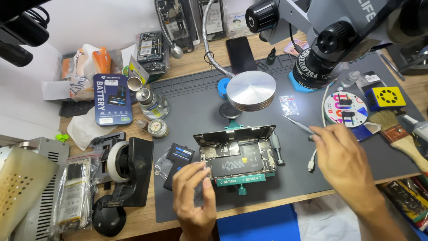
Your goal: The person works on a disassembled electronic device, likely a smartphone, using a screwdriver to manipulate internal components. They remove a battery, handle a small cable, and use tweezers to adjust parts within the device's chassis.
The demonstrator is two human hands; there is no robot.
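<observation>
Opened phone (238,156) sits clamped in a green-trimmed holder (240,179) at the middle of the grey mat (187,111) on the desk (138,218). Its screen panel (235,133) stands tilted up along the far edge; battery and boards are exposed.

Left hand (194,196) hovers just in front of the holder's near-left corner, fingers curled toward the thumb in a pinch. Whether its grip has anything small in it cannot be told; nothing is visible between the fingertips.

Right hand (345,163) lies to the right of the phone, well apart from it. Its grip is closed on a slim metal tool (299,125), seemingly tweezers or a fine driver, the tip pointing up-left toward a small clear bag (289,105).

A dark flat battery pack (178,163) lies just left of the holder. A round metal disc (251,90) stands behind it; a microscope head (327,49) hangs above right.

Judgement: the work appears to be in an internal disassembly or refit stage, between tool actions. The next move calls for bringing the tool tip over the open phone with a steady hand.
</observation>
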